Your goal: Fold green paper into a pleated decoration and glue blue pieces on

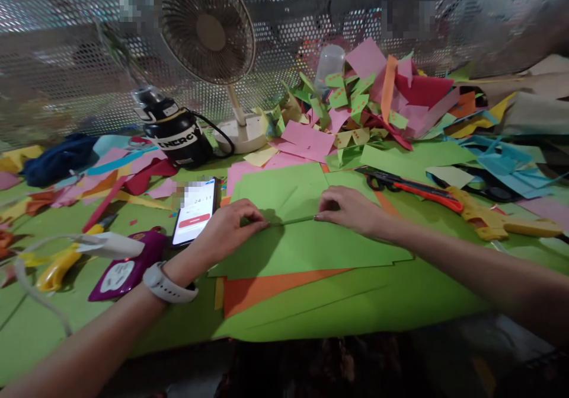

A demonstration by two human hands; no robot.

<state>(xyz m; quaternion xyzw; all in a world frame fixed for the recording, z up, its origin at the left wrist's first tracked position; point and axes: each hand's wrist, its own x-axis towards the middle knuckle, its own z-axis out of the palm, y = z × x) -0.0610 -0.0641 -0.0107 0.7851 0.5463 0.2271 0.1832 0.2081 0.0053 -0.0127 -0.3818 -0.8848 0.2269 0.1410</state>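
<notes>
My left hand (231,225), with a white wristband (166,284) on its wrist, is closed in a pinch at the middle of the green paper (306,247). My right hand (349,209) pinches the same paper a short way to the right. Between my fingertips runs a thin raised edge of the paper, like a fold or a narrow strip; I cannot tell which. Orange paper (262,291) sticks out beneath the green sheets at the front. Left of my left hand lies a phone (195,211) with a lit screen.
A desk fan (210,30) and a black bottle (175,131) stand at the back. Colored paper scraps (311,140) heap at back right. A red-handled cutter (418,190) and a yellow glue gun (484,214) lie right; a purple pouch (128,264) and white cable (35,285) lie left.
</notes>
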